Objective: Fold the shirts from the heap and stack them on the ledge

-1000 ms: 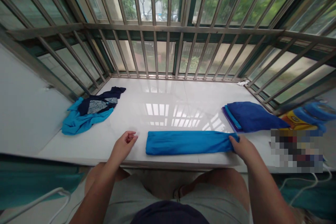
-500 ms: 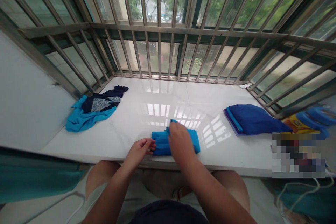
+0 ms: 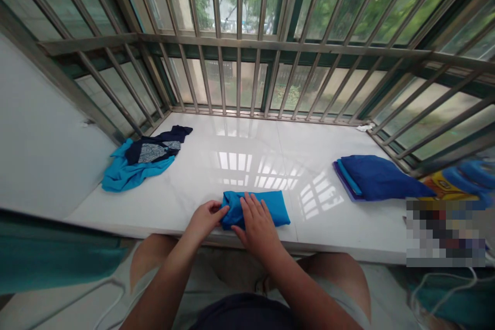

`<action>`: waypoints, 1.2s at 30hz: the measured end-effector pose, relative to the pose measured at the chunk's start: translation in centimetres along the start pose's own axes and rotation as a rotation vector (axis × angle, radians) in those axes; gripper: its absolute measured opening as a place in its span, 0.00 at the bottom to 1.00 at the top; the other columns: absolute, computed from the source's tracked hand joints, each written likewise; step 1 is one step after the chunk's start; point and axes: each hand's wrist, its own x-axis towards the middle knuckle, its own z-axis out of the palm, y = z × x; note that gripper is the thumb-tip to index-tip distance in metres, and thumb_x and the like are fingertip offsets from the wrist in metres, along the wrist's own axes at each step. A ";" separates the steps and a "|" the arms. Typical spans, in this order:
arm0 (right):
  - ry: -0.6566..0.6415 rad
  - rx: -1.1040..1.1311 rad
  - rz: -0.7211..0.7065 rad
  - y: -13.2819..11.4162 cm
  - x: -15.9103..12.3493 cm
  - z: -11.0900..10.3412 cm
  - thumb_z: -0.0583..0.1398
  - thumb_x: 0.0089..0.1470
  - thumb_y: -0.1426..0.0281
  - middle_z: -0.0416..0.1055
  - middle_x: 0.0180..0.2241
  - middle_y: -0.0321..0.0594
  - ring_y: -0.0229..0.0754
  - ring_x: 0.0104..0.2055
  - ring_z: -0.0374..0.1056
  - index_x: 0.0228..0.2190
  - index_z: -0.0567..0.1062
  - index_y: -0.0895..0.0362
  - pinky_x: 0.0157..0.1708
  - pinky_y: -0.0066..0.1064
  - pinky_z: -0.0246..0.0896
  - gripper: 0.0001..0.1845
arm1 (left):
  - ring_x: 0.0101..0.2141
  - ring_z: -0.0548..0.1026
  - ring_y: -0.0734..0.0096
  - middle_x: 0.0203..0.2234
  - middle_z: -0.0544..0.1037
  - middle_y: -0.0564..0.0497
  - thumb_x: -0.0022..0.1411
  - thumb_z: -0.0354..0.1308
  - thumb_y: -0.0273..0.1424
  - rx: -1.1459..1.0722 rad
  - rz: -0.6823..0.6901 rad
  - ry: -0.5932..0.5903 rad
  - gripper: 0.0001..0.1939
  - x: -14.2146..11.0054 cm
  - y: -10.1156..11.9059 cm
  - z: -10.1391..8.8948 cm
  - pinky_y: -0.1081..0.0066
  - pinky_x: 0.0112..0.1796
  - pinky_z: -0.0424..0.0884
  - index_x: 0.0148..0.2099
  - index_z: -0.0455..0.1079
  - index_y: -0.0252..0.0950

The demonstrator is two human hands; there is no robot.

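A bright blue cloth (image 3: 276,205), folded into a flat oblong, lies near the front edge of the white sill. At its left end, my left hand (image 3: 207,218) pinches the edge between thumb and fingers. My right hand (image 3: 257,221) rests flat on top of the cloth with its fingers stretched out, pressing left of its middle. Some creases show at the left end between the two hands. The underside of the cloth is hidden.
Crumpled light blue and navy clothes (image 3: 143,160) lie at the left. On the right is a stack of folded blue and purple cloth (image 3: 381,178), beside a yellow and blue container (image 3: 456,180). Metal bars (image 3: 247,44) close off the window behind the white sill (image 3: 185,165).
My right hand has gone from a closed grip above the cloth to lying flat on it. The cloth's top now looks smoother. My left hand stays at the left end.
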 end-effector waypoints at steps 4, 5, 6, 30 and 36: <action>-0.143 0.021 -0.101 1.4 -0.9 1.4 0.67 0.64 0.56 0.49 0.77 0.58 0.61 0.80 0.45 0.76 0.55 0.62 0.76 0.61 0.43 0.51 | 0.33 0.82 0.57 0.33 0.83 0.48 0.56 0.69 0.56 0.286 0.103 0.177 0.29 -0.6 0.6 1.0 0.64 0.33 0.75 0.48 0.74 0.38; -0.152 0.039 -0.121 1.4 -1.0 1.5 0.66 0.65 0.56 0.48 0.77 0.56 0.59 0.80 0.44 0.76 0.54 0.61 0.77 0.60 0.42 0.50 | 0.33 0.81 0.57 0.33 0.82 0.48 0.57 0.69 0.55 0.371 0.152 0.227 0.27 -1.0 0.8 1.3 0.64 0.35 0.74 0.47 0.73 0.39; -0.155 0.061 -0.133 1.3 -1.2 1.4 0.65 0.67 0.56 0.49 0.77 0.55 0.57 0.80 0.44 0.76 0.55 0.61 0.77 0.59 0.41 0.47 | 0.34 0.81 0.56 0.34 0.82 0.48 0.58 0.68 0.54 0.448 0.202 0.266 0.25 -1.4 1.1 1.7 0.63 0.36 0.73 0.46 0.72 0.41; -0.035 0.008 -0.168 -1.8 0.0 4.1 0.62 0.67 0.53 0.49 0.77 0.56 0.63 0.79 0.49 0.77 0.53 0.58 0.73 0.65 0.50 0.48 | 0.66 0.72 0.53 0.65 0.76 0.40 0.78 0.44 0.37 0.550 0.780 0.268 0.23 -2.2 2.3 2.8 0.46 0.69 0.65 0.67 0.68 0.39; 0.047 -0.048 -0.260 -3.2 -1.0 6.6 0.58 0.72 0.66 0.74 0.65 0.48 0.55 0.67 0.70 0.56 0.79 0.52 0.67 0.52 0.66 0.15 | 0.64 0.74 0.49 0.62 0.78 0.39 0.78 0.44 0.46 0.538 0.646 0.390 0.26 0.0 2.1 -0.3 0.48 0.67 0.68 0.64 0.70 0.37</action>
